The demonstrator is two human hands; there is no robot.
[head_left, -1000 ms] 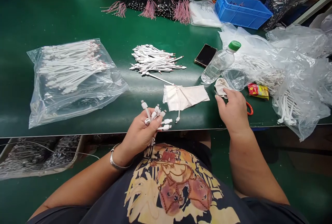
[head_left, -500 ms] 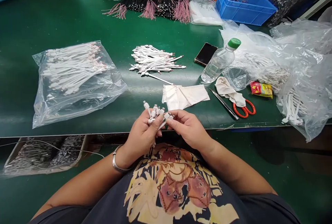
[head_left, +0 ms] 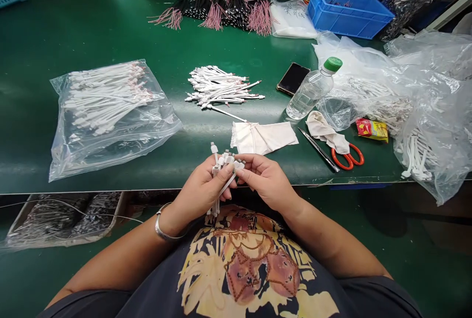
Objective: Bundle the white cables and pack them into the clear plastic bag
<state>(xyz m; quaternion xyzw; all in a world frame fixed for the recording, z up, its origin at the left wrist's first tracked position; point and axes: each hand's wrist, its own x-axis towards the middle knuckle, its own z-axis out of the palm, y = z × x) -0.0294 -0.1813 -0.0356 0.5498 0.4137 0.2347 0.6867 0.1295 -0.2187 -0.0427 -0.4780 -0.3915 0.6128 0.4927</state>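
At the table's front edge, my left hand (head_left: 207,180) is closed around a bunch of short white USB cables (head_left: 223,159), their plugs pointing up and away from me. My right hand (head_left: 266,179) pinches the plug end of white cables (head_left: 239,164) at the bunch's right side, thumb against forefinger. Just beyond my hands lies a folded white cloth (head_left: 273,136). Behind it sits a loose pile of white cables (head_left: 219,84), with one cable lying apart toward the cloth. The lower ends of the held cables hang below my left hand.
A clear bag of white cables (head_left: 110,101) lies left. To the right are a phone (head_left: 293,78), a water bottle (head_left: 309,94), a cutter knife (head_left: 319,150), red-handled scissors (head_left: 348,157) and open plastic bags (head_left: 435,111). Behind stand a blue bin (head_left: 348,15) and black-pink wire bundles (head_left: 236,11); co-workers sit opposite.
The cables in my left hand have shifted; their lower ends now show more below it. My right hand stays at the plugs. A co-worker's hands across the table have moved apart.
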